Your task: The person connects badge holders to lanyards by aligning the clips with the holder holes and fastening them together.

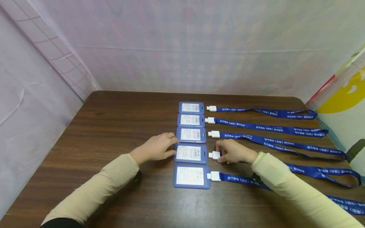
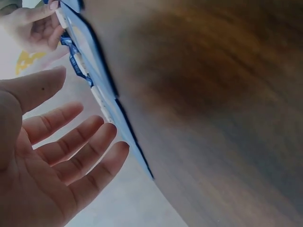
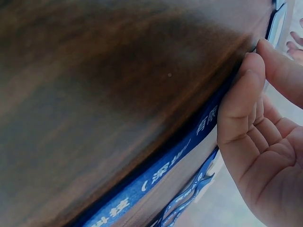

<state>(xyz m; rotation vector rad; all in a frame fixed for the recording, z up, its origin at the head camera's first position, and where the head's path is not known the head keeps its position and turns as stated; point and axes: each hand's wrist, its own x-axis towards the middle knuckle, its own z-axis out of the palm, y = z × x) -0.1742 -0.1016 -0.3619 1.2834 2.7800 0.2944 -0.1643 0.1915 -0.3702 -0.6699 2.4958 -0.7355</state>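
Our right hand [image 1: 236, 152] pinches the second-nearest white clip [image 1: 214, 155]; our left hand [image 1: 157, 147], fingers loose, at card holder's [image 1: 190, 154] left edge.

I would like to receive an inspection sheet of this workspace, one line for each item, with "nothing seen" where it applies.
Surface: dark brown table, wood-grained.
Job's things: five blue badge holders in a column; five blue lanyards with white clips to their right; nearest clip overlaps its holder's edge.
Clutter: nothing seen.
Hands: left hand beside the holders, contact unclear; right hand pinches a lanyard near its clip.
Cables: nothing seen.
Surroundings: pale sheeting behind; yellow shape at right.
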